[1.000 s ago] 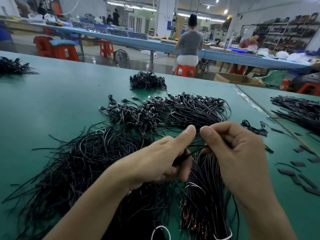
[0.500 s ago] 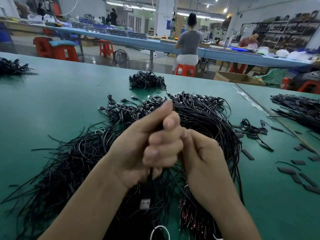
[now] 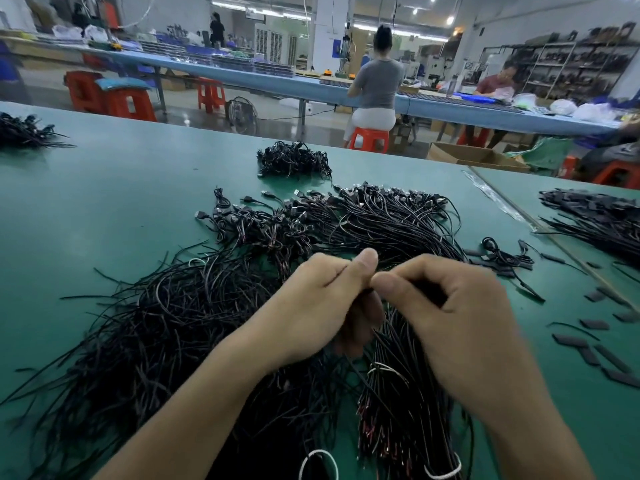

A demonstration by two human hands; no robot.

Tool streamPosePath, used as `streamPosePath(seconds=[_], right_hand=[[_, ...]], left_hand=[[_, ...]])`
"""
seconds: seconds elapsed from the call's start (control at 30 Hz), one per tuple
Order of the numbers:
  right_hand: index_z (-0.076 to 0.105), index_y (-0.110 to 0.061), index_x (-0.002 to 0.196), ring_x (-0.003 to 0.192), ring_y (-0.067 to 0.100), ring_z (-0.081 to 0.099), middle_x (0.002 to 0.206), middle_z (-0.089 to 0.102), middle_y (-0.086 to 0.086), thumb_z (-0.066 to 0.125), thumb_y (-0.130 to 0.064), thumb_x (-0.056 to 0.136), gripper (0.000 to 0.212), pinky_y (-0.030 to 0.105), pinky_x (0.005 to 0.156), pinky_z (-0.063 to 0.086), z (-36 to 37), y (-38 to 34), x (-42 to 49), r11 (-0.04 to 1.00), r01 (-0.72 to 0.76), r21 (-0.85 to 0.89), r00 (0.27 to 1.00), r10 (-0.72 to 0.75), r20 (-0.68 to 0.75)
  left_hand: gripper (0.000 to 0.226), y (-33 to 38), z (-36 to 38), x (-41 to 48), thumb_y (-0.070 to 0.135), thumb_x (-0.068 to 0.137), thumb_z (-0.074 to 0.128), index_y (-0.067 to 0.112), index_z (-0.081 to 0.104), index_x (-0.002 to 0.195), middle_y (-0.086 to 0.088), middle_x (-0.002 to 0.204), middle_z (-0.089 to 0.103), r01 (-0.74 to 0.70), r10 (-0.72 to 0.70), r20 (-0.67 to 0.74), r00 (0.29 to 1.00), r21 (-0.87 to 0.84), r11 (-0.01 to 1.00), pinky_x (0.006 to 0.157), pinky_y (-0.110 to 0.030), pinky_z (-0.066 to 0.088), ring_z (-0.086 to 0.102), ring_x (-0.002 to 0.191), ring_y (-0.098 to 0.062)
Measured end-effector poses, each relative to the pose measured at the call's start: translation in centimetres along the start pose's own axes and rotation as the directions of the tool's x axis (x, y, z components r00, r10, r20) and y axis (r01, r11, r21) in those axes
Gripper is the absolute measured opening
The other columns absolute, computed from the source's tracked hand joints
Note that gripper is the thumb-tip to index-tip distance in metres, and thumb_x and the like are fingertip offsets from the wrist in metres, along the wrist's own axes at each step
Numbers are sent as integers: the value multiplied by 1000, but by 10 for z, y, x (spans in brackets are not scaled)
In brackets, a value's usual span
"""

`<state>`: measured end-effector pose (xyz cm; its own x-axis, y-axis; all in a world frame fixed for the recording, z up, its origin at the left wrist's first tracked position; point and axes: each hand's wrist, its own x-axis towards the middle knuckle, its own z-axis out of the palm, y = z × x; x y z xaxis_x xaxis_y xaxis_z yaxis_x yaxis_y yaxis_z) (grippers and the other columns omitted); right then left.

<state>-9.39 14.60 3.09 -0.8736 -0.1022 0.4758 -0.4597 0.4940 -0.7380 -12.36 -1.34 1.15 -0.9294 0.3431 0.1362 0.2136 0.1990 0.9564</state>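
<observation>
L hand [image 3: 322, 306] & R hand [image 3: 460, 323] meet thumb to thumb, fingers curled, both pinching one thin black cable [image 3: 370, 290]. Cable sits btwn thumb tips, mostly hidden. Loose cable pile [image 3: 156, 323] at 9 o'clock of hands, on green table [image 3: 104, 202].

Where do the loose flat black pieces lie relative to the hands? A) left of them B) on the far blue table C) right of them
C: the flat black pieces lie on the green table right of the right hand, which with the left hand pinches a black cable.
</observation>
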Motion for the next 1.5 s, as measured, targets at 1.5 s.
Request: streamPosePath(seconds=[1.5], right_hand=[[63, -27, 81, 67, 20, 65, 75, 69, -2, 70, -40, 84, 15, 38, 63, 54, 11, 6, 0, 982, 39, 185, 999, -33, -32]], left_hand=[[59, 6, 2, -2, 55, 91, 53, 20, 51, 44, -5, 57, 40, 130, -114, 66, 991, -339, 932, 65, -25, 49, 45, 59, -14]])
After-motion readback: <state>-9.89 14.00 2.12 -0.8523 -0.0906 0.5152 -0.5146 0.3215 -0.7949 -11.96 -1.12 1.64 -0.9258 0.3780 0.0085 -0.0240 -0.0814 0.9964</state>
